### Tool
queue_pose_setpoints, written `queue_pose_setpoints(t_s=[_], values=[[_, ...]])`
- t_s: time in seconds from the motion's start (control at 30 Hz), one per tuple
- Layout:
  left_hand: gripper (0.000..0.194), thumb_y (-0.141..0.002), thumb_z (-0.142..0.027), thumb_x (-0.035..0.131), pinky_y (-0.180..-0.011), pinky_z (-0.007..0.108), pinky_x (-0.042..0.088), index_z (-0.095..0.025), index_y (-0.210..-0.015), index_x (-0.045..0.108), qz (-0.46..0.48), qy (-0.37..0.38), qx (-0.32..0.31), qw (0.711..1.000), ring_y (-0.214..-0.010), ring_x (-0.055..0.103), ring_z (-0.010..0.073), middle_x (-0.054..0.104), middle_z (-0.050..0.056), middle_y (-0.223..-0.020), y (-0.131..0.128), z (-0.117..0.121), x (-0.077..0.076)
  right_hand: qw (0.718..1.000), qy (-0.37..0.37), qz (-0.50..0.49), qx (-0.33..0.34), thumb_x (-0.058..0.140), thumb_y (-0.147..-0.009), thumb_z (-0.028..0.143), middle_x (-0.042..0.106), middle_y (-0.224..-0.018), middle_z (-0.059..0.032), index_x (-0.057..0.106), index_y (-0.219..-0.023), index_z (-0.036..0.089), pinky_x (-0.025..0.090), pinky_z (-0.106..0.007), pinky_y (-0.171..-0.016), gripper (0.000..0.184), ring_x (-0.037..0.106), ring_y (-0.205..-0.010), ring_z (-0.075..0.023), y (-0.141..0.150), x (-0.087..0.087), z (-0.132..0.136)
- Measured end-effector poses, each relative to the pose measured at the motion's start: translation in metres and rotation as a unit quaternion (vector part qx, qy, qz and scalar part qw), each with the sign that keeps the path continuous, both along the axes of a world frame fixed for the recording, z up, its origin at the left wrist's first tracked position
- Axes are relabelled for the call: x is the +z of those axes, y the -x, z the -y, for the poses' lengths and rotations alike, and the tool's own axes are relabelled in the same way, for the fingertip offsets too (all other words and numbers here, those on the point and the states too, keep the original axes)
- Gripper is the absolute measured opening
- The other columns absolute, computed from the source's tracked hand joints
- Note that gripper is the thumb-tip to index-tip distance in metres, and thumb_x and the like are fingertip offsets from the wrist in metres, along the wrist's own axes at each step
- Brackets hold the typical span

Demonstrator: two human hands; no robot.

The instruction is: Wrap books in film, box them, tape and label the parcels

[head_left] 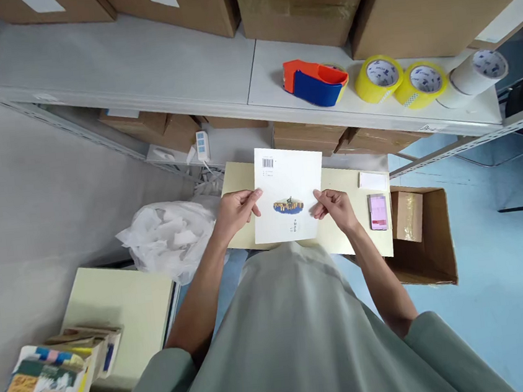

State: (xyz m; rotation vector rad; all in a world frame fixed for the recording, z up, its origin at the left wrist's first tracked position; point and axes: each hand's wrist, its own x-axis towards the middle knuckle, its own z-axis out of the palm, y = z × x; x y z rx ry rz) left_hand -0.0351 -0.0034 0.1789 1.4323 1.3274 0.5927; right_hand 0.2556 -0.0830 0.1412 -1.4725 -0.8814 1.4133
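Between my two hands is a thin white book [287, 184], with a barcode near its top left and a small picture of a blue and brown shape lower down. My left hand [239, 211] pinches its left edge between thumb and fingers. On the opposite edge, my right hand [334, 207] grips it the same way. The book is held above a pale yellow table [348, 180]. To the right of my right hand lie a phone [378, 212] with a pink screen and a small white box [373, 181].
A shelf ahead carries an orange and blue tape dispenser [316, 83], yellow tape rolls [379, 79] and cardboard boxes [307, 4]. An open carton [439, 240] stands right of the table. Left are a white plastic bag [172, 236] and stacked books [51, 380] on another table [127, 297].
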Motion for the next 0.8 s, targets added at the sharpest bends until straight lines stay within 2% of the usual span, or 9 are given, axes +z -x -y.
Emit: queue_pose_setpoints(t_s=[0.1,0.17,0.23,0.3,0.37,0.43,0.53,0.67,0.8], values=[[0.059,-0.093,-0.077,0.073,-0.049,0.027,0.044,-0.019,-0.084,0.078,0.004,0.004,0.011,1.000,-0.044,0.049,0.0116,0.079,0.007,-0.071,-0.002,0.004,-0.003,1.000,0.001,-0.013,-0.016,0.078,-0.079,0.096,0.083,-0.073,-0.0098,0.069,-0.075,0.023,0.068,-0.035,-0.067,0.074,0.077,-0.065,-0.0221,-0.004,-0.006,0.004],[0.063,-0.098,-0.079,0.065,-0.055,0.028,0.050,-0.018,-0.092,0.081,-0.003,-0.008,0.006,1.000,-0.050,0.054,0.0132,0.083,0.010,-0.081,0.000,0.010,-0.007,0.999,0.012,-0.037,-0.023,0.066,-0.085,0.100,0.086,-0.085,-0.0127,0.074,-0.083,0.023,0.070,-0.039,-0.075,0.078,0.081,-0.075,-0.0255,-0.007,-0.015,0.008],[0.072,-0.106,-0.080,0.049,-0.062,0.028,0.054,-0.018,-0.101,0.084,-0.017,-0.003,0.003,1.000,-0.063,0.067,0.0178,0.084,0.012,-0.087,0.005,0.018,-0.014,0.998,0.029,-0.047,-0.022,0.053,-0.093,0.100,0.087,-0.097,-0.0141,0.078,-0.092,0.022,0.070,-0.042,-0.084,0.082,0.083,-0.085,-0.0274,-0.009,-0.029,0.013],[0.079,-0.110,-0.080,0.037,-0.068,0.029,0.058,-0.017,-0.113,0.086,-0.027,0.024,0.006,0.999,-0.086,0.077,0.0239,0.085,0.014,-0.095,0.011,0.028,-0.025,0.999,0.039,-0.025,-0.008,0.055,-0.097,0.093,0.087,-0.103,-0.0126,0.082,-0.101,0.022,0.067,-0.042,-0.090,0.077,0.083,-0.093,-0.0276,-0.007,-0.050,0.018],[0.076,-0.108,-0.078,0.045,-0.078,0.030,0.062,-0.017,-0.135,0.080,-0.022,0.049,0.003,0.999,-0.107,0.079,0.0281,0.086,0.014,-0.113,0.020,0.038,-0.043,0.999,0.031,0.014,0.018,0.069,-0.094,0.084,0.085,-0.098,-0.0084,0.083,-0.111,0.022,0.065,-0.040,-0.090,0.066,0.080,-0.094,-0.0261,-0.001,-0.074,0.023],[0.078,-0.101,-0.073,0.063,-0.089,0.034,0.064,-0.016,-0.154,0.068,-0.015,0.059,-0.002,0.998,-0.114,0.079,0.0295,0.084,0.016,-0.127,0.030,0.047,-0.067,0.997,0.017,0.045,0.060,0.078,-0.089,0.074,0.079,-0.082,-0.0017,0.082,-0.123,0.021,0.062,-0.038,-0.086,0.063,0.074,-0.084,-0.0228,0.008,-0.098,0.025],[0.077,-0.092,-0.061,0.073,-0.097,0.039,0.065,-0.014,-0.153,0.067,-0.028,0.072,0.012,0.997,-0.111,0.081,0.0304,0.084,0.018,-0.128,0.048,0.055,-0.109,0.989,0.016,0.071,0.128,0.076,-0.090,0.064,0.067,-0.067,0.0057,0.077,-0.133,0.020,0.059,-0.034,-0.078,0.062,0.065,-0.069,-0.0185,0.026,-0.130,0.023],[0.054,-0.090,-0.044,0.073,-0.093,0.039,0.067,-0.017,-0.135,0.077,-0.084,0.081,0.037,0.993,-0.102,0.083,0.0286,0.085,0.016,-0.127,0.068,0.048,-0.155,0.977,0.069,0.136,0.150,0.079,-0.087,0.046,0.078,-0.087,0.0010,0.076,-0.128,0.025,0.061,-0.031,-0.075,0.046,0.071,-0.071,-0.0177,0.057,-0.158,0.010],[0.048,-0.090,-0.028,0.070,-0.094,0.039,0.068,-0.018,-0.136,0.078,-0.138,0.064,0.049,0.987,-0.095,0.083,0.0261,0.084,0.013,-0.127,0.081,0.021,-0.176,0.966,0.085,0.205,0.136,0.075,-0.086,0.028,0.084,-0.114,-0.0056,0.077,-0.124,0.026,0.066,-0.034,-0.083,0.038,0.081,-0.081,-0.0191,0.086,-0.166,-0.013]])
